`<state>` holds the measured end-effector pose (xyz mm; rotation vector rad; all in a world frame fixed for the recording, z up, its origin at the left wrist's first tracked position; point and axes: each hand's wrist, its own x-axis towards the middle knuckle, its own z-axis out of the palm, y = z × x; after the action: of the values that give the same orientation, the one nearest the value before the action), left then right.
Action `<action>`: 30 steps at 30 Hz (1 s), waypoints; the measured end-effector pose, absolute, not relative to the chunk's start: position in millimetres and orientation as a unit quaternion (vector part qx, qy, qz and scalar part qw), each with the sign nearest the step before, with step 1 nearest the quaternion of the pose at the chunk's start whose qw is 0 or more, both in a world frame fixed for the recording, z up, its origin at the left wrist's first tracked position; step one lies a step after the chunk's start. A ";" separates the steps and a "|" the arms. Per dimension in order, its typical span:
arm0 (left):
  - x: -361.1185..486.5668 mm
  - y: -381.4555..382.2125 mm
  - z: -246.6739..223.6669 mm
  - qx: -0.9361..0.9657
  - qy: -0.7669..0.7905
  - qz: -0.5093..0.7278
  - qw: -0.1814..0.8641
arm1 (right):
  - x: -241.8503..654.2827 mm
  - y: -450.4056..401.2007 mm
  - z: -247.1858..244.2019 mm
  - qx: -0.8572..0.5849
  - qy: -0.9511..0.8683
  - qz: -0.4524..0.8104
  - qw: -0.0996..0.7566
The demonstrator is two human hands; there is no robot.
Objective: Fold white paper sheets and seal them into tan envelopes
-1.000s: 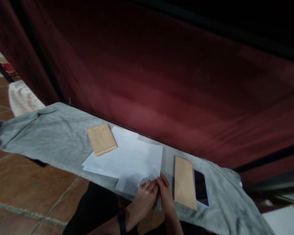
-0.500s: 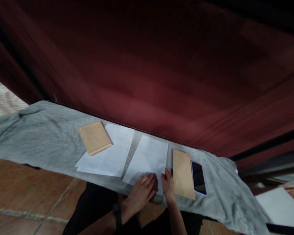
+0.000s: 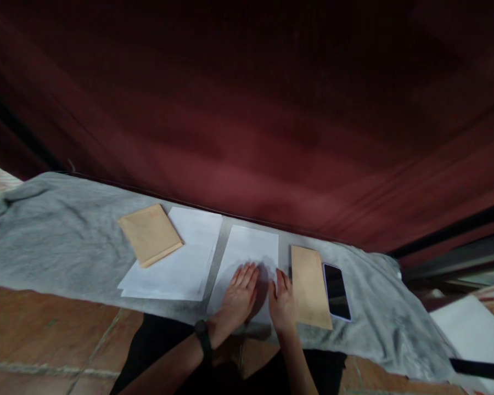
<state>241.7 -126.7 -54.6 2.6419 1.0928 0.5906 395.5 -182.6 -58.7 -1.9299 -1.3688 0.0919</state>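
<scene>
A white sheet of paper (image 3: 251, 245) lies on the grey cloth in front of me. My left hand (image 3: 241, 292), with a dark watch on its wrist, rests flat on the sheet with its fingers stretched out. At the sheet's right edge is my right hand (image 3: 282, 302), thumb and fingers apart; it seems to hold nothing. Just right of that hand lies a brown envelope (image 3: 312, 288). Farther left, a stack of white sheets (image 3: 181, 271) lies partly under a second brown envelope (image 3: 151, 235).
A phone (image 3: 336, 292) with a dark screen lies right of the nearer envelope. The grey cloth (image 3: 78, 236) covers a long narrow surface, backed by a dark red panel (image 3: 247, 131). A white flat object (image 3: 473, 334) is at the far right, and brown tiles (image 3: 45, 329) show below.
Both hands have slid up the sheet, away from me. My left hand's fingers reach farther along the paper. The view has shifted slightly; envelopes and phone stay in place.
</scene>
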 end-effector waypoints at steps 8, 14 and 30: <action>268.2 -57.3 -65.6 0.890 0.427 0.142 0.076 | 368.5 -102.1 -57.2 -0.693 -0.645 0.078 0.312; 249.3 -31.0 -66.8 0.848 0.502 0.166 0.040 | 391.0 -100.7 -74.3 -0.735 -0.623 -0.023 0.266; 298.4 15.6 -64.4 0.888 0.443 0.113 0.041 | 399.7 -23.5 -70.8 -0.732 -0.642 0.007 0.226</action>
<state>298.4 15.6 -64.4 2.7198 1.3560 0.3473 399.7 -23.5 -70.8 -2.0192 -1.7716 0.0205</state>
